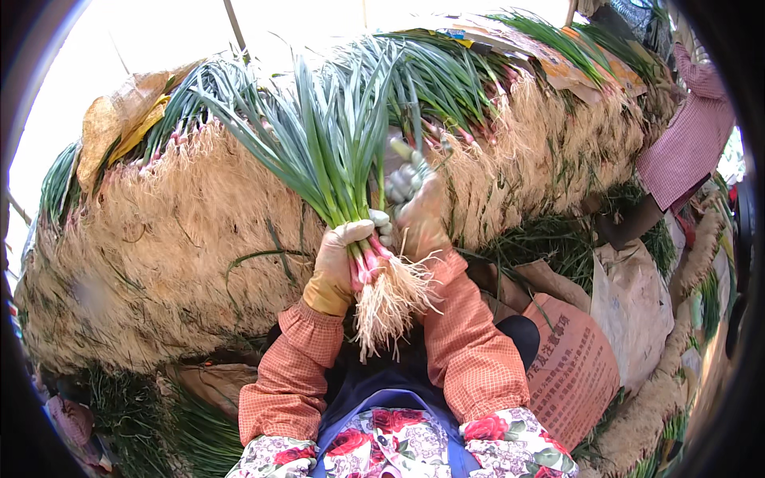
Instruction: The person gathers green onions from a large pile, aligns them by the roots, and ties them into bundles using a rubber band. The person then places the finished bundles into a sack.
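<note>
A bunch of young green garlic [340, 161] is held upright before me, its flat leaves fanning away from me. My gloved left hand [346, 251] grips it around the lower stems, just above the pink bulbs [364, 263]. Pale, stringy roots [388, 308] hang below that grip, towards my lap. Close by the right side of the stems is my gloved right hand [415, 197], blurred, with fingers curled. A long leaf runs down to its fingertips, but I cannot tell whether they pinch it.
A long heap of green garlic [197, 239] stands across the front, its roots facing me. Brown paper sacks [633, 310] and a sheet bearing writing [568, 370] lie to the right. Another person [687, 131] is at the heap's right end. Loose leaves [203, 430] cover the lower left.
</note>
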`<state>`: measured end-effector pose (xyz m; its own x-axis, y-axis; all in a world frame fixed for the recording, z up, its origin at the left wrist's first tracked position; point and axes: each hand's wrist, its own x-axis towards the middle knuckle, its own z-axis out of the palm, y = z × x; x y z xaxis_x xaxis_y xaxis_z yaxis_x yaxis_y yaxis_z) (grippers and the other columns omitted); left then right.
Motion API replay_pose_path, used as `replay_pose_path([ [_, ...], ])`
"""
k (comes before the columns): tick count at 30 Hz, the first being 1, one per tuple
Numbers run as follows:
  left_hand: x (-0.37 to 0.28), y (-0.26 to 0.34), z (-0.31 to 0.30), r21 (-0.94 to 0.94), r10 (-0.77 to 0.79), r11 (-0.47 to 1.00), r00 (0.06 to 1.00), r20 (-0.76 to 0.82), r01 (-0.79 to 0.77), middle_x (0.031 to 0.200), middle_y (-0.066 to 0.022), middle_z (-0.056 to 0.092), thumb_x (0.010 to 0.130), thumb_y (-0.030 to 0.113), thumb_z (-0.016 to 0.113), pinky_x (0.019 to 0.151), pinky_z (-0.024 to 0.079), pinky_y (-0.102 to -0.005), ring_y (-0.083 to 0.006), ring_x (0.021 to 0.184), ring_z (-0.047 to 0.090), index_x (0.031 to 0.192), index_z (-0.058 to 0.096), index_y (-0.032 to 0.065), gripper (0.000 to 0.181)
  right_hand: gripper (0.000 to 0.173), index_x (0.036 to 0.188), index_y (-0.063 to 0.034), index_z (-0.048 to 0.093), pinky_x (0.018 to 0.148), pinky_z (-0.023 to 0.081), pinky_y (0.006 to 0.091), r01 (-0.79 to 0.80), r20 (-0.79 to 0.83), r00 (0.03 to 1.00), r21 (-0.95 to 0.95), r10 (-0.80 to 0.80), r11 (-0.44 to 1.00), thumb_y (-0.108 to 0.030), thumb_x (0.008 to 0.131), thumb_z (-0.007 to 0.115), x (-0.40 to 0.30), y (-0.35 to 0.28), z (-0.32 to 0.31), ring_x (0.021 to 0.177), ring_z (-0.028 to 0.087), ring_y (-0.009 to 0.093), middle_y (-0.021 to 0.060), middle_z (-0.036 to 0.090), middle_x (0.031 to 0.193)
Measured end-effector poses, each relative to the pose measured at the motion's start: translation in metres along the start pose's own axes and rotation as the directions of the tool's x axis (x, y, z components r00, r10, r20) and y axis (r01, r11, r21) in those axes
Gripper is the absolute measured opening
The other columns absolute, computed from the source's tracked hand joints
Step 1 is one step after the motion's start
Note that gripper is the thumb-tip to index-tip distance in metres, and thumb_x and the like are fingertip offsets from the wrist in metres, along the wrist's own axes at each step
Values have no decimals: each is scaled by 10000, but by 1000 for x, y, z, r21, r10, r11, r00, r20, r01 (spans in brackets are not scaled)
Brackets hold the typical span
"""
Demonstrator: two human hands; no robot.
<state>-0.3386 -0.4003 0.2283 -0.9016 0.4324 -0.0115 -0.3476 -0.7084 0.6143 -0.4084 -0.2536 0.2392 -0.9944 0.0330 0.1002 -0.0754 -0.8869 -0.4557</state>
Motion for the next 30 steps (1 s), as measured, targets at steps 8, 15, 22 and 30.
replay_pose_path([
  [8, -3, 15, 13, -256, 83, 965, 994, 70, -63, 1037, -231, 654, 812, 60, 607, 802, 546, -342, -261, 895, 656, 1331, 458, -58, 553, 352, 1163, -29, 588, 693, 501, 360, 64, 156, 876, -975, -456, -211, -279, 920, 631, 43, -60, -19, 739, 610, 177, 61, 674, 842],
  [15, 0, 4, -13, -163, 97, 984, 988, 122, -76, 943, -160, 657, 822, 84, 605, 782, 551, -323, -226, 810, 651, 1208, 533, -100, 434, 229, 1131, -38, 623, 798, 507, 329, 457, 223, 827, -801, -517, 386, -178, 960, 566, 1, -73, -10, 915, 647, 169, 108, 710, 972],
  [22, 19, -3, 15, -184, 101, 982, 955, 279, -50, 1185, -190, 608, 832, 121, 625, 895, 515, -381, -257, 1014, 605, 1320, 462, -76, 552, 242, 1102, -92, 611, 623, 480, 297, -188, -181, 954, -982, -240, -4, -281, 961, 557, 11, -113, -29, 720, 569, 117, 32, 639, 860],
  [30, 42, -7, 8, -54, -48, 997, 993, 109, 54, 673, -201, 660, 885, 147, 601, 568, 554, -305, -224, 519, 628, 819, 631, -65, 225, 161, 1080, -32, 635, 676, 486, 182, 197, 188, 980, -902, -63, 383, -91, 931, 623, -68, -56, -46, 803, 599, 77, 9, 657, 829],
])
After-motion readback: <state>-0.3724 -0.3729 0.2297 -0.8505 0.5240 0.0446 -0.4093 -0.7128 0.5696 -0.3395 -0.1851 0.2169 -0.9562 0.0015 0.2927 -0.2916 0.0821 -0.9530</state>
